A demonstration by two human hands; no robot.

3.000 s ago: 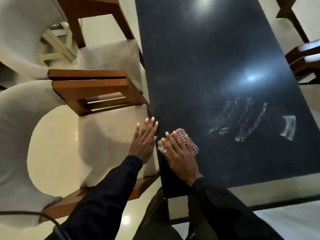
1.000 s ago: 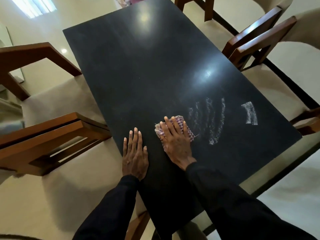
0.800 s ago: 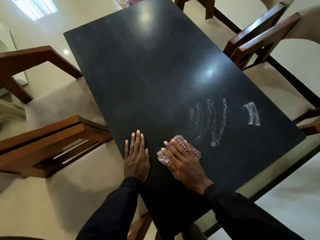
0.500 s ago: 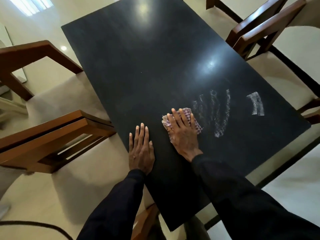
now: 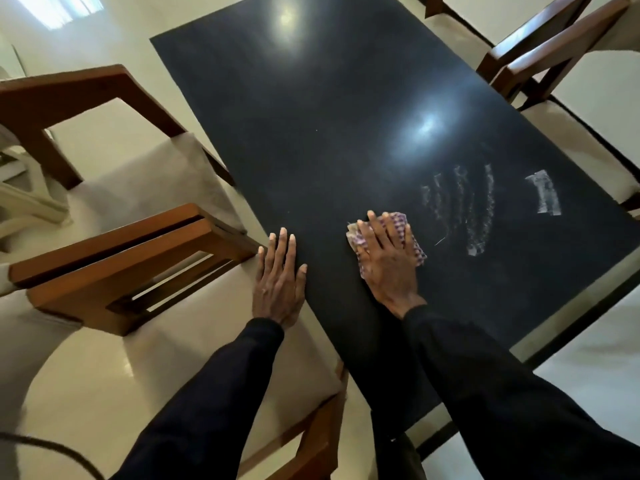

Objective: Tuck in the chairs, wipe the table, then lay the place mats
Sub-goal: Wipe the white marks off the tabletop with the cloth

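- The checked cloth (image 5: 398, 230), purple and white, lies bunched on the dark table (image 5: 329, 116), near the table's near-left part and a little in from its left edge.
- The right hand (image 5: 388, 261) lies palm-down on top of the cloth, fingers (image 5: 375, 230) stretched forward and slightly spread, pressing it flat onto the tabletop rather than curled round it; the cloth shows past the fingertips and at both sides of the hand.
- Just beside the cloth, to its right, run several pale chalky streaks (image 5: 464, 206) in near-parallel lines on the tabletop.
- Further right, apart from the streaks, sits a small whitish patch (image 5: 544, 197).
- The left hand (image 5: 278, 282) lies flat at the table's left edge, empty, fingers straight and close together; its inner side rests on the dark top while its outer side overhangs the seat below.
- Both arms wear dark sleeves (image 5: 214, 393).
- The tabletop is glossy, with two bright light reflections (image 5: 426, 124) on it.
- On the left, two wooden armchairs (image 5: 114, 268) with beige seats stand against the table's edge, armrests side by side.
- On the right, more wooden chairs (image 5: 540, 53) with pale seats stand along the opposite edge.
- The floor (image 5: 104, 140) is pale and shiny.
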